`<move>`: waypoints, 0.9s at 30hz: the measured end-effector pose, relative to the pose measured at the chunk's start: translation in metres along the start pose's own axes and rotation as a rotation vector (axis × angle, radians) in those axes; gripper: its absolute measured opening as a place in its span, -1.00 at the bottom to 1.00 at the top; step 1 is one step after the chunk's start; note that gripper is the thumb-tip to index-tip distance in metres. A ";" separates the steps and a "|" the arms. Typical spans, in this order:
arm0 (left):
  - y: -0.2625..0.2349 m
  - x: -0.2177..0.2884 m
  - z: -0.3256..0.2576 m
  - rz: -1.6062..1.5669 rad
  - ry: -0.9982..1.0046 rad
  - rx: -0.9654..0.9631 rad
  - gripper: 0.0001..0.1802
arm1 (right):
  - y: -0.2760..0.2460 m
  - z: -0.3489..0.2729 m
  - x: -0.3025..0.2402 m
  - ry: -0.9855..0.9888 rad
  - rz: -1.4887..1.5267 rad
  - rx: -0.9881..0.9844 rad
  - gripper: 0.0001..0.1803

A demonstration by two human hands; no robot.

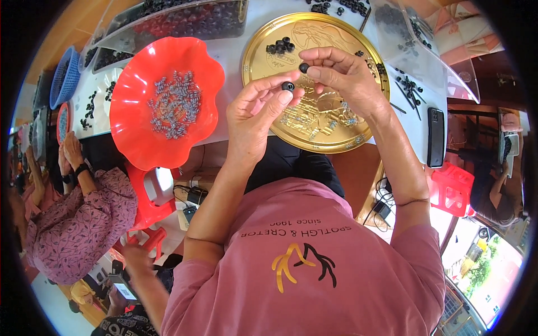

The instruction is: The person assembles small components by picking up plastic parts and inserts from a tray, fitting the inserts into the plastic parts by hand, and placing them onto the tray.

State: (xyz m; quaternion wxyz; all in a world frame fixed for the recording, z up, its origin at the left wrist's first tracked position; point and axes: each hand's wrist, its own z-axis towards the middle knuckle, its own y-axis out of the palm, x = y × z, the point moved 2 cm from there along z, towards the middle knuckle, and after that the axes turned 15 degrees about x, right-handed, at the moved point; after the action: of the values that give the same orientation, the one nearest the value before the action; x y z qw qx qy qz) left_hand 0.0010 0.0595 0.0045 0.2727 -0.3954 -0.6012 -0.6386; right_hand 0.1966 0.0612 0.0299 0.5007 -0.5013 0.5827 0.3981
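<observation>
Above a round gold tray [255, 61], both my hands are raised close together. My left hand [252, 115] pinches a small round black part [287, 86] between thumb and fingertips; its end facing up looks hollow. Between the thumb and forefinger of my right hand [350, 81] is another small black round part [304, 68]. The two parts are near each other but apart. On the tray lie a cluster of black round parts [280, 46] and scattered small metal springs [332, 124]. A red wavy-rimmed bowl [131, 106] left of my hands holds many small springs [176, 106].
A clear bin of black parts [190, 22] stands at the far left, a clear plastic box [448, 70] at the right. Black sticks and round parts [412, 89] lie beside a black phone [436, 137]. A blue basket [64, 78] and a co-worker [84, 218] are at left.
</observation>
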 end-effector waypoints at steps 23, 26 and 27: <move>-0.003 -0.011 -0.008 0.024 -0.032 0.053 -0.75 | -0.010 0.010 0.008 -0.490 -0.820 0.149 -0.75; -0.010 -0.009 -0.010 0.090 -0.035 0.081 -0.76 | 0.001 0.022 -0.005 -0.588 -0.963 0.120 -0.77; -0.011 -0.009 -0.010 0.078 -0.044 0.081 -0.76 | 0.006 0.030 -0.007 -0.597 -0.960 0.112 -0.77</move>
State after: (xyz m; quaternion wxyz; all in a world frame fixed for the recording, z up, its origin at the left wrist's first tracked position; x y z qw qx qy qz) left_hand -0.0049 0.0496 -0.0081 0.3001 -0.4209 -0.6166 -0.5938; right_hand 0.1961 0.0926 0.0308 0.7944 -0.5483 0.1429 0.2188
